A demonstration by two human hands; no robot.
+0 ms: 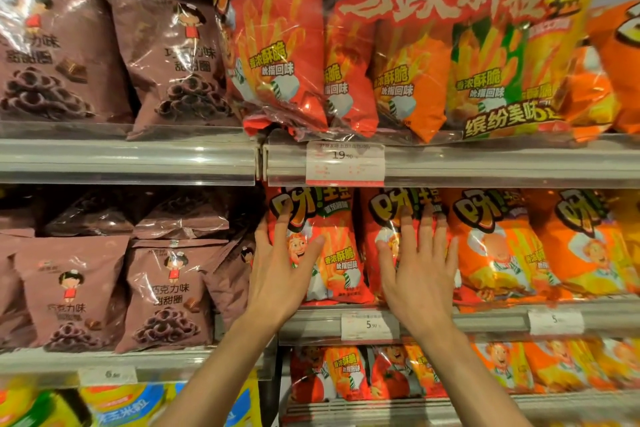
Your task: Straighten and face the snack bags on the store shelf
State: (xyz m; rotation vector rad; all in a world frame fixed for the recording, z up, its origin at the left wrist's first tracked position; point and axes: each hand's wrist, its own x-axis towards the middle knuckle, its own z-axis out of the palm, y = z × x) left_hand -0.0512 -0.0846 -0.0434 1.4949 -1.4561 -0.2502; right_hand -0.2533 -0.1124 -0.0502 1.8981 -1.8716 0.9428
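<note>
Landmark: white paper price tag marked 5.90 (370, 326) on the grey metal shelf rail (485, 319).

Just above and left of that tag: left hand (282, 274), fingers spread and nearly straight, pressed flat on a glossy red plastic snack bag with a cartoon face (332, 246); thumb stretched across the bag's front, other fingers along its left edge. Nothing pinched.

Just above and right of the tag: right hand (420, 263), also spread wide, palm against a second glossy red snack bag (381, 218), fingertips reaching toward the neighbouring shiny orange snack bags (498, 243). Both red bags upright, fronts facing out, bottoms behind the rail directly above the tag.

Possible trouble from here (a judgement only):
- Slippery film under flat palms: too much push, and a bag likely to slide backward or tip over instead of standing straight.
- Bags touching side by side: a sideways push on the second red bag likely to lean the orange ones too.
- Bag bottoms close to the rail: a forward pull may bring a bag over the edge, down past the tag to the small red and orange packets (363, 374) on the shelf below.
- Hard pressing may crush the crisps inside (cannot tell how full the bags are).
- Wrist brushing the tag may knock it loose.

Left of the tag, well apart: brown plastic bags with chocolate rings (166, 295), untouched.
</note>
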